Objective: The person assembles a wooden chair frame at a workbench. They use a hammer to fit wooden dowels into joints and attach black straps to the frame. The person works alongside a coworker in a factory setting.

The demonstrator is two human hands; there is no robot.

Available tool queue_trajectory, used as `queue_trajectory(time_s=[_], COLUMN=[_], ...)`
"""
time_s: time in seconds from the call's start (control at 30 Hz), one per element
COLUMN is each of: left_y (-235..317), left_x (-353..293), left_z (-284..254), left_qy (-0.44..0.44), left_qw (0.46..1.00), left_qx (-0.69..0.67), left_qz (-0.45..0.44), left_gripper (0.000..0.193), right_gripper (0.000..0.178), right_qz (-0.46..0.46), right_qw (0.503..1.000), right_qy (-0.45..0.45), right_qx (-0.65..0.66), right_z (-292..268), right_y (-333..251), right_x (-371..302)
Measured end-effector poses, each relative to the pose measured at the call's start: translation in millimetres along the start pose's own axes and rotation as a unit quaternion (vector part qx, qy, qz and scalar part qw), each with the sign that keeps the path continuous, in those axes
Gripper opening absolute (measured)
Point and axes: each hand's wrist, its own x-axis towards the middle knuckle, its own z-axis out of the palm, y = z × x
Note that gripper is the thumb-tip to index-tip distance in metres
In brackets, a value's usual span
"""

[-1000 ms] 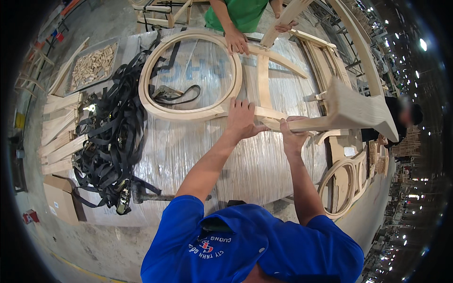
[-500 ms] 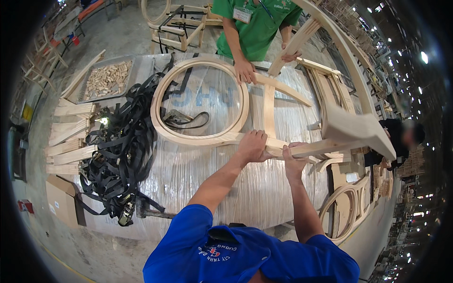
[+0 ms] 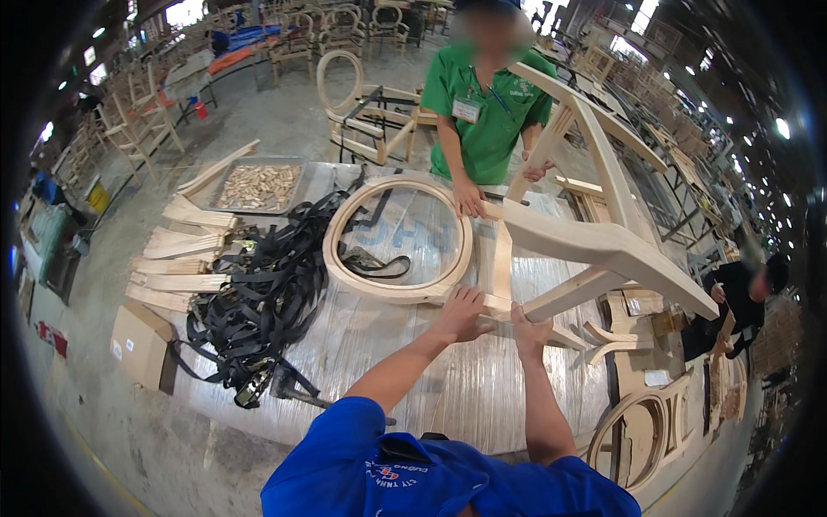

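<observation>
A pale wooden round chair back [image 3: 392, 291] with two curved legs lies on the plastic-covered table [image 3: 431, 370]. My left hand [image 3: 463, 314] is closed over its near side, where the ring runs into the leg. Just to the right, my right hand [image 3: 531, 332] grips the lower end of a rail of a wooden seat frame [image 3: 564, 239], which stands tilted above the back's legs. Across the table, a co-worker in green rests one hand [image 3: 468, 198] on the chair back's far side and has the other hand [image 3: 538, 168] at the seat frame.
Left of the ring lies a heap of black ratchet straps [image 3: 267, 293]. Beyond it are a tray of wooden dowels [image 3: 258, 186], curved wooden pieces [image 3: 185, 246] and a cardboard box [image 3: 142, 345]. Another round chair back [image 3: 633, 435] stands at the lower right. A person in black [image 3: 732, 302] is farther right.
The view has tilted up, so more of the hall and the co-worker shows. The seat frame has turned, its curved front rail now nearer the chair back. Both my hands keep their grip.
</observation>
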Motion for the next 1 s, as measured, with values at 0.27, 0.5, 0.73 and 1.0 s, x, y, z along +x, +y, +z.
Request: queue_trajectory(time_s=[0.27,0.5,0.73,1.0], left_y=[10,67,63,54], left_x=[-184,-306,-299,-297], left_z=[-104,-188,-173,-184], left_qy=[0.08,0.077,0.145,0.225], left_qw=[0.943,0.76,0.667,0.537], left_qx=[0.064,0.192,0.039,-0.334], left_qz=[-0.318,-0.617,-0.729,-0.741], left_gripper=[0.055,0.06,0.057,0.032], right_gripper=[0.057,0.056,0.058,0.071], right_qz=[-0.088,-0.083,-0.084,-0.063], right_qw=[0.994,0.995,0.996,0.997], right_qy=[0.059,0.052,0.022,0.021], right_qx=[0.005,0.004,0.036,-0.032], right_z=[-2,-2,-7,-15], right_y=[4,-9,-20,-9], right_x=[0,-14,-18,-24])
